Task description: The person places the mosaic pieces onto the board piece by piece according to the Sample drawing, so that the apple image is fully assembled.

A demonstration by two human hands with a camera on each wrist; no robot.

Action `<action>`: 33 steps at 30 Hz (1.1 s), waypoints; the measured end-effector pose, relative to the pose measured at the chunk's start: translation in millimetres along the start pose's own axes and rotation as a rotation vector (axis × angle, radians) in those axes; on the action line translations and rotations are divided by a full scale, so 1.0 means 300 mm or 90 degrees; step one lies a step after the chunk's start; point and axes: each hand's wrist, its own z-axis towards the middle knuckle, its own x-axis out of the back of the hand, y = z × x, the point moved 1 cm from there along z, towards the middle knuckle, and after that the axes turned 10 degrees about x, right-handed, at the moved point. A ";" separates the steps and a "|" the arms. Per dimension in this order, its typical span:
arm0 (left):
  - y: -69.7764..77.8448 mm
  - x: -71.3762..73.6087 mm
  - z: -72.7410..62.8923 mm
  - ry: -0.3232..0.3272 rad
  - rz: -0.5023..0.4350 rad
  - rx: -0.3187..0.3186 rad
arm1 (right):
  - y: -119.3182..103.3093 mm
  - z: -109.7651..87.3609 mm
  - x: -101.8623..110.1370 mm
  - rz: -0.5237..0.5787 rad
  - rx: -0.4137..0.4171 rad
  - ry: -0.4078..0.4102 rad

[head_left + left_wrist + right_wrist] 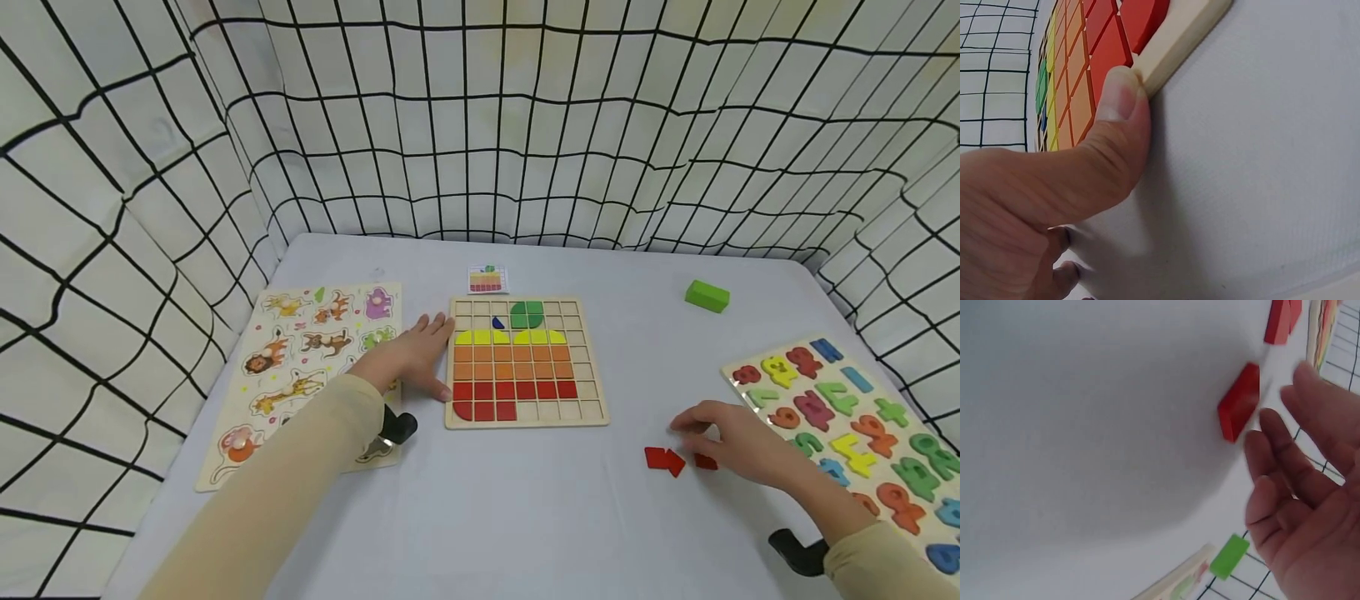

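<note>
A square wooden grid board (pixel 527 363) lies mid-table, with red, orange, yellow and green tiles set in it and one small dark blue piece. My left hand (pixel 415 354) rests along the board's left edge, fingers extended. In the left wrist view the thumb (pixel 1121 103) touches the board's corner, beside a red tile (pixel 1110 59). My right hand (pixel 731 437) hovers by several loose red tiles to the right of the board, fingers loosely bent and holding nothing. One red tile (pixel 1241 403) lies near its fingertips in the right wrist view.
A small picture card (pixel 487 279) lies behind the board. An animal puzzle (pixel 292 367) lies at left, partly under the left arm. At right are a number puzzle (pixel 840 400) and a green block (pixel 707 296). Black-grid netting (pixel 465 133) surrounds the table's back and sides.
</note>
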 end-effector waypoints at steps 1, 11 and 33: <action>-0.001 0.000 -0.001 0.000 0.000 0.001 | 0.008 -0.010 0.004 -0.001 -0.008 -0.007; 0.004 0.002 -0.008 -0.001 -0.009 0.006 | 0.034 -0.042 0.004 -0.019 -0.078 -0.017; 0.005 0.005 -0.011 -0.007 -0.014 0.001 | -0.188 0.262 -0.068 0.187 0.050 0.074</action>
